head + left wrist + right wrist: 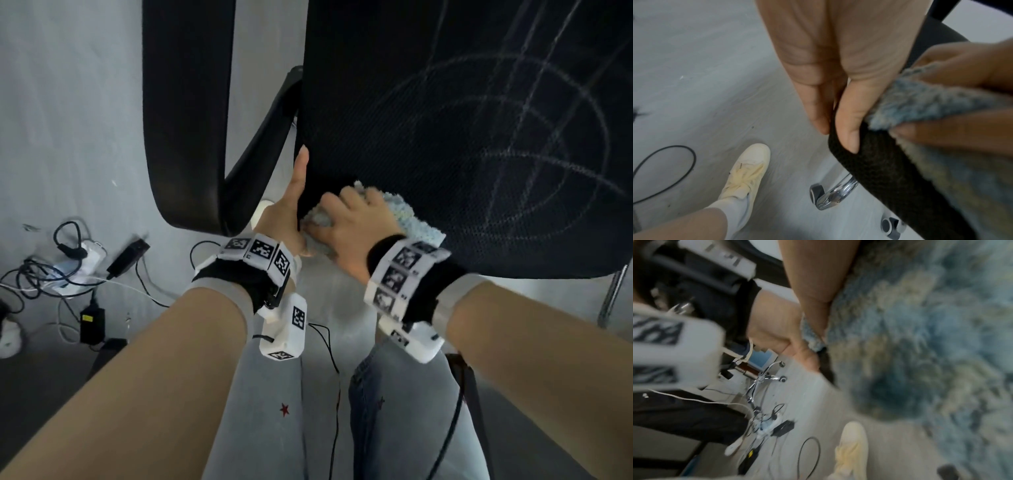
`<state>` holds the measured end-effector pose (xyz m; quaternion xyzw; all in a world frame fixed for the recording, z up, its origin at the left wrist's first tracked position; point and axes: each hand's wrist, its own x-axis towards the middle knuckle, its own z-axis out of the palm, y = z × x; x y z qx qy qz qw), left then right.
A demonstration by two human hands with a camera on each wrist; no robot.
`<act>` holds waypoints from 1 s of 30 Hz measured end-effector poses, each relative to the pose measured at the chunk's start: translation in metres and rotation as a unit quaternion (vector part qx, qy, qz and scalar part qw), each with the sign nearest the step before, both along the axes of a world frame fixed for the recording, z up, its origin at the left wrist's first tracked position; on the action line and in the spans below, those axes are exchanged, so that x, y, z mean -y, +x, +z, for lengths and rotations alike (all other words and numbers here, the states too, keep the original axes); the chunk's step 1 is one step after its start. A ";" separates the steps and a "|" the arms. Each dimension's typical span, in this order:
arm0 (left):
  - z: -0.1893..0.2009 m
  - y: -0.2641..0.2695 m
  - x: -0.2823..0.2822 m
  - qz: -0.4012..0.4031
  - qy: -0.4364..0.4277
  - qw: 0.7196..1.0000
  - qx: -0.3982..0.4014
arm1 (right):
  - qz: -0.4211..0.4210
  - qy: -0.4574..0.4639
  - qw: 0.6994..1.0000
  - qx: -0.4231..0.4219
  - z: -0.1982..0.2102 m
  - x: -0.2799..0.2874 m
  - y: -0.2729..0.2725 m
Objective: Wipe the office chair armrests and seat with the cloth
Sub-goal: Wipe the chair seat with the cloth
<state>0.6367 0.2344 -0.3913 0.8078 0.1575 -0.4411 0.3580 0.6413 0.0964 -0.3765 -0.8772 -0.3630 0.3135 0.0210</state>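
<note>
The black mesh chair seat (462, 120) fills the upper right of the head view, with faint chalky lines on it. A black curved armrest (185, 120) rises at its left. My left hand (298, 192) grips the seat's front-left edge, thumb (849, 129) on top and fingers (813, 105) underneath. My right hand (346, 216) holds a fluffy light-blue cloth (414, 222) bunched under curled fingers and presses it onto the seat corner, right beside the left hand. The cloth (920, 353) fills the blurred right wrist view.
On the grey floor at left lie a tangle of cables with a power strip (78, 260) and a black adapter (91, 322). Under the seat are a chrome chair leg (836, 193) with castors and my cream shoe (746, 175). My jeans-clad legs (267, 411) stand before the chair.
</note>
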 end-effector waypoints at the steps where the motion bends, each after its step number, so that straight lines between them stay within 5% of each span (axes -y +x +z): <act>1: 0.000 0.000 -0.001 0.000 -0.002 1.000 -0.004 | -0.003 0.011 1.000 0.016 -0.002 0.004 0.011; 7: -0.006 0.006 -0.006 -0.012 -0.018 1.000 -0.019 | -0.320 -0.048 0.944 0.060 -0.008 0.022 0.072; 10: -0.007 0.002 -0.006 0.009 -0.007 1.000 -0.014 | -0.215 -0.005 0.974 0.071 0.001 -0.005 0.027; 13: -0.004 -0.001 -0.004 0.000 -0.001 1.000 0.001 | -0.029 -0.008 0.999 -0.028 -0.001 -0.005 -0.013; 15: -0.003 -0.001 -0.003 -0.007 -0.006 1.000 -0.010 | -0.027 0.005 1.000 0.010 -0.002 0.006 0.006; 18: -0.002 0.001 -0.004 0.001 -0.019 1.000 -0.021 | -0.247 0.056 0.962 0.107 0.002 0.029 0.062; 21: -0.001 0.002 -0.005 0.016 -0.054 0.998 -0.023 | -0.422 -0.070 0.902 0.064 -0.002 0.050 0.101; 27: 0.006 0.002 0.009 0.069 -0.062 0.996 -0.008 | -0.179 -0.013 0.984 -0.008 0.009 0.022 0.011; 30: 0.008 0.002 0.014 0.039 -0.006 0.999 0.015 | -0.086 -0.008 0.996 0.015 0.006 0.048 0.037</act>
